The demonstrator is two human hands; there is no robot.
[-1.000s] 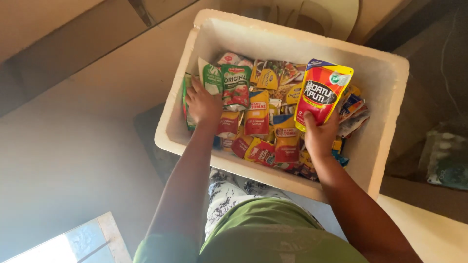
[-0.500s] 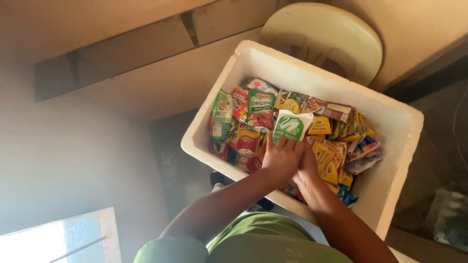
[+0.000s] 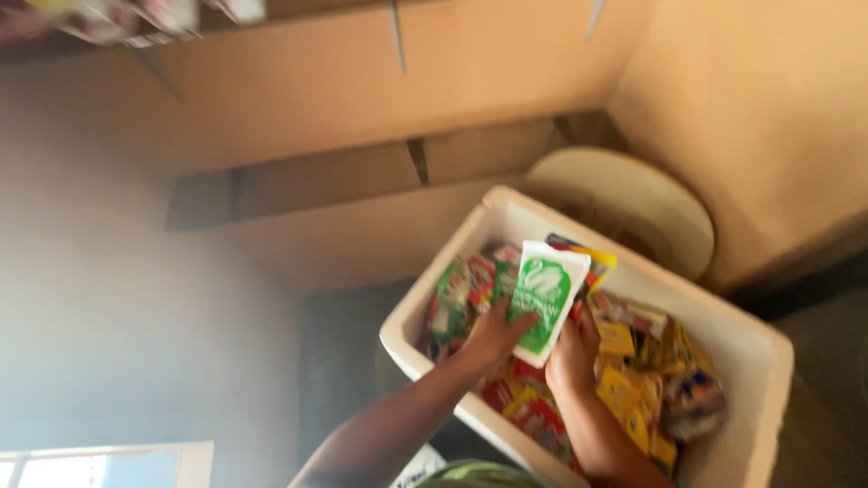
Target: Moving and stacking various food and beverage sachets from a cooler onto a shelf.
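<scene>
White and green, the pouch (image 3: pixel 545 296) is the thing both hands keep above the white foam box (image 3: pixel 758 361) in the head view. It is lifted over the left half of the box, a little higher than the other packets. Its long axis runs almost upright in the picture, leaning slightly, with the wider white top edge pointing away from the person and the narrow lower end between the two hands. The printed green face looks toward the camera.

The left hand (image 3: pixel 493 339) holds the pouch at its lower left side; the fingers are curled around the edge, so this grip is closed on the pouch. The right hand (image 3: pixel 572 354) touches the pouch from below and behind at its lower right corner; its fingers are mostly hidden, and it appears to clasp the pouch too.

Under the hands, the box is full of small packets (image 3: pixel 637 380) in red, yellow and green. Behind the box stands a pale round plastic chair (image 3: pixel 633 199), near a beige wall (image 3: pixel 750 117).
</scene>
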